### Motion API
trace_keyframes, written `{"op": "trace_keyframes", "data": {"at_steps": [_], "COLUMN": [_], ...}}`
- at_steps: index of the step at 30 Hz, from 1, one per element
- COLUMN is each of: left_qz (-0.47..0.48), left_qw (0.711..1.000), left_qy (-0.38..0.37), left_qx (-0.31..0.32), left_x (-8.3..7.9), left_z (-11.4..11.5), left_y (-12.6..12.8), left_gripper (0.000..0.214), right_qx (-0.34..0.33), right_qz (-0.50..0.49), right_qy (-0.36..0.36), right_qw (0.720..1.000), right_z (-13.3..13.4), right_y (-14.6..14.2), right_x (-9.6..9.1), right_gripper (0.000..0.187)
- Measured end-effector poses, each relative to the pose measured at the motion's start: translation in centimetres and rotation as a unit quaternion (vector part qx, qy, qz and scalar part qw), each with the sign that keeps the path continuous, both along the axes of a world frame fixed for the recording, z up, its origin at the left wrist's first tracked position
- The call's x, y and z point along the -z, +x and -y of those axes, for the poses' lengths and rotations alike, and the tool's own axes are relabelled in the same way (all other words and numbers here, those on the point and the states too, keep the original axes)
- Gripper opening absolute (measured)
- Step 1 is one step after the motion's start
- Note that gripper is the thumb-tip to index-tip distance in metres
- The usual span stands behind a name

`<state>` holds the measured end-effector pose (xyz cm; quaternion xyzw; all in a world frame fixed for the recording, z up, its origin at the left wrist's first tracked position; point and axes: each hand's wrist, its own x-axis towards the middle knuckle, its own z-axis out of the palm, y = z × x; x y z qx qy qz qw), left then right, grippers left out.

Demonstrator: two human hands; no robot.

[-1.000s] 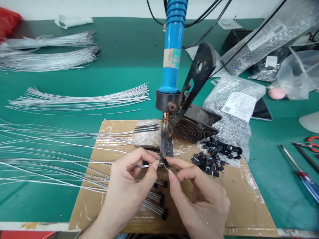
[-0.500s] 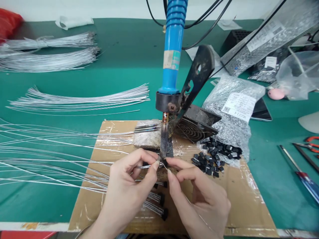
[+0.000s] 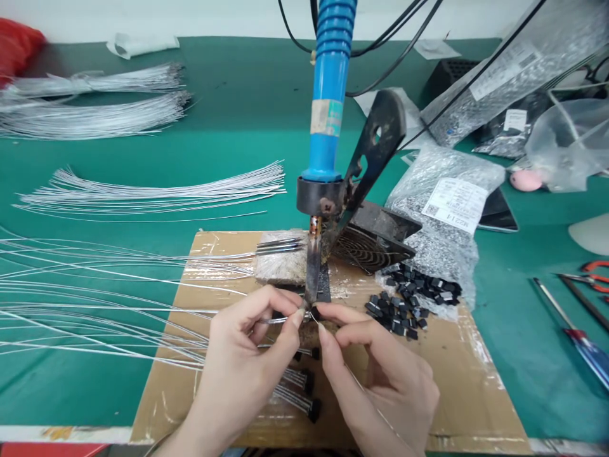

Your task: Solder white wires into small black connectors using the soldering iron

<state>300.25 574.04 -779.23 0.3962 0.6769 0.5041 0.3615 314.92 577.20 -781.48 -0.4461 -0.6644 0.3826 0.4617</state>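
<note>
A blue-handled soldering iron (image 3: 328, 139) hangs tip-down in a black clamp at centre, its tip between my two hands. My left hand (image 3: 252, 343) pinches a thin white wire (image 3: 275, 320) close to the tip. From the right, my right hand (image 3: 385, 374) pinches a strand of solder wire (image 3: 356, 379), which runs back across the palm. By its index fingertip sits a small black connector (image 3: 314, 312), touching or nearly touching the tip. The exact joint is too small to make out. Below the hands lie finished-looking black connectors (image 3: 313, 409) with wires.
Loose black connectors (image 3: 404, 301) lie on the cardboard (image 3: 457, 381) at right, beside a small fan (image 3: 375, 244) and a labelled plastic bag (image 3: 442, 190). White wire bundles (image 3: 162, 187) spread at left. A screwdriver (image 3: 580, 346) and pliers (image 3: 594, 276) lie far right.
Both hands stay almost in place at the iron's tip. My right hand has shifted very slightly left, and the solder strand lies at a slightly different angle across it.
</note>
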Motion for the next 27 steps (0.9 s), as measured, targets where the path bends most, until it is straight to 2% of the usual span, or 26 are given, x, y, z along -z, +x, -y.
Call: {"op": "trace_keyframes", "data": {"at_steps": [13, 20, 27], "left_qz": [0.006, 0.015, -0.007], "left_qw": [1.0, 1.0, 1.0], "left_qy": [0.004, 0.008, 0.026], "left_qx": [0.008, 0.005, 0.009], "left_x": [0.09, -0.19, 0.02], "left_z": [0.08, 0.01, -0.03], "left_y": [-0.04, 0.09, 0.01], "left_gripper": [0.017, 0.017, 0.017], "right_qx": [0.0, -0.001, 0.006], "right_qz": [0.027, 0.005, 0.004], "right_qy": [0.011, -0.005, 0.016], "right_qw": [1.0, 1.0, 1.0], "right_z": [0.05, 0.18, 0.16], "right_y": [0.12, 0.01, -0.12], "right_x": [0.15, 0.06, 0.13], "right_gripper": [0.017, 0.017, 0.016]}}
